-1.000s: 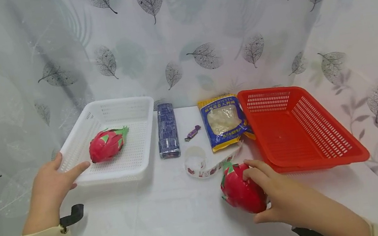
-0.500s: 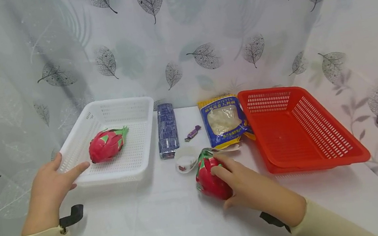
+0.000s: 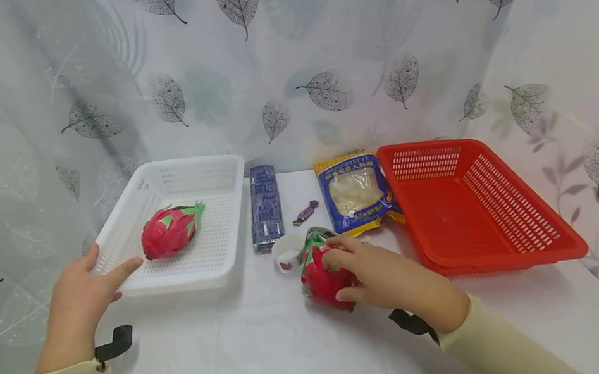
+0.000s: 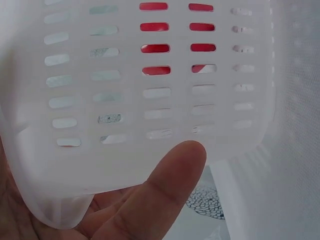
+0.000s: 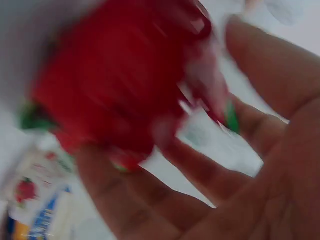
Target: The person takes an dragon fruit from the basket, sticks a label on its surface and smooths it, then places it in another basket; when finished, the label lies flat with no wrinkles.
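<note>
My left hand (image 3: 80,293) grips the near left corner of a white plastic basket (image 3: 186,278); in the left wrist view the thumb (image 4: 172,182) lies on the slotted wall and fingers show behind the rim. A pink-red dragon fruit (image 3: 163,233) with green scales lies inside. At mid-table my right hand (image 3: 383,271) holds a second dragon fruit (image 3: 325,279), fingers and thumb around it. The right wrist view shows this dragon fruit (image 5: 120,80) blurred, with fingers against it and the thumb apart. A curled white printed strip (image 3: 288,254) sits beside its green end, partly hidden.
A red basket (image 3: 436,260) stands at the right. Along the back lie a dark blue patterned pack (image 3: 265,208), a purple wrapped candy (image 3: 305,212) and a blue-and-yellow orecchiette bag (image 3: 356,192). A leaf-print curtain (image 3: 281,55) hangs behind the white table (image 3: 232,362).
My right hand has moved left with the dragon fruit, away from the red basket. The printed strip has shifted left and is more covered. My left hand stays on the white basket.
</note>
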Demonstrator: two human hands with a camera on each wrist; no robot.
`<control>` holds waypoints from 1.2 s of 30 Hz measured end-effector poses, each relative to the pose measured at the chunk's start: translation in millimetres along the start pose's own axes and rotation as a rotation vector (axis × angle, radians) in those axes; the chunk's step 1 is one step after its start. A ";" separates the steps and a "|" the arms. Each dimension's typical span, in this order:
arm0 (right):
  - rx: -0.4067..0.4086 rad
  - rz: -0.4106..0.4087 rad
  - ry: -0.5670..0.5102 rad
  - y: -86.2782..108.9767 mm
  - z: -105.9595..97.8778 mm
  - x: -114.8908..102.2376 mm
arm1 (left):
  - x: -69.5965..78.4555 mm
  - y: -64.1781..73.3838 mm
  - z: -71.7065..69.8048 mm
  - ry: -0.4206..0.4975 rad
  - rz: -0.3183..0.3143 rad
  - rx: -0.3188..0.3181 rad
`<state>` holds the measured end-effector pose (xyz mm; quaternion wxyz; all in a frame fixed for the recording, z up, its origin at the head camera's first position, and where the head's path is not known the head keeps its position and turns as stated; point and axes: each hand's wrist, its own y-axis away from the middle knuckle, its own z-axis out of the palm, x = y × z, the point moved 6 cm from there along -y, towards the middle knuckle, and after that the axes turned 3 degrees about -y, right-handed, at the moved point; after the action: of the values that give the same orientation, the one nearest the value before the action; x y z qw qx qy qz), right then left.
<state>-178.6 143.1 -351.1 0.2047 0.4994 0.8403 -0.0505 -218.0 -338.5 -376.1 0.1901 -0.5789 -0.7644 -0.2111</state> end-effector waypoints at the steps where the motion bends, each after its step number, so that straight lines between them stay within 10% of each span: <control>1: -0.006 -0.006 -0.003 -1.5 -3.9 -2.0 | -0.2 -0.2 0.2 0.001 -0.001 0.000; 28: -0.122 0.012 -0.095 -29.4 -15.8 -22.0 | 4.9 -1.1 -3.6 -0.047 0.016 0.023; 32: -0.122 0.004 -0.095 -29.2 -15.0 -21.4 | 16.3 9.0 -9.0 -0.130 0.060 0.125; 36: -0.141 0.006 -0.097 -28.8 -12.9 -21.1 | 62.3 30.2 -15.4 -0.231 0.219 0.328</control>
<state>-198.3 115.3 -334.5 0.2800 0.4832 0.8294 -0.0149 -204.2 -289.5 -326.8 0.2147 -0.6400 -0.7377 0.0057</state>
